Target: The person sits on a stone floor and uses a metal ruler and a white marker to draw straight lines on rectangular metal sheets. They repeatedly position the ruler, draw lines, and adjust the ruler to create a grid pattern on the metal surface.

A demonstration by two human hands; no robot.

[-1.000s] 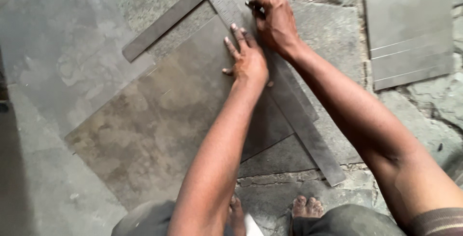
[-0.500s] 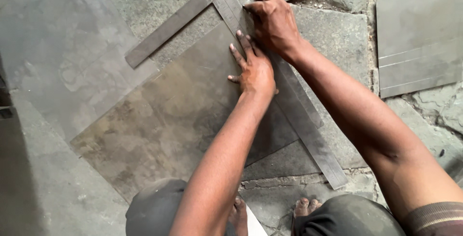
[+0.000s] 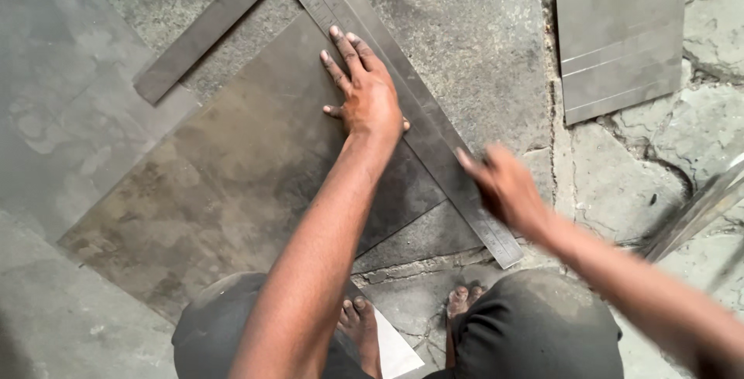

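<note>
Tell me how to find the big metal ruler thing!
Find the dark square slab on the stone floor. The left hand lies flat at its right edge, on an L-shaped metal square. It alone is thin, long and bent at a corner.

– How was the light?
– Flat, soft daylight, with no hard shadows and no glare off the stone floor (image 3: 480, 46). The top right corner was the palest, the left edge duller.
– Was the picture sharp?
– Mostly. The left hand (image 3: 368, 96) and the metal square (image 3: 403, 92) were crisp, grain and all. The right hand (image 3: 508, 189) was smeared with motion blur, fingers indistinct. The strip (image 3: 697, 208) at the right edge was soft too.
</note>
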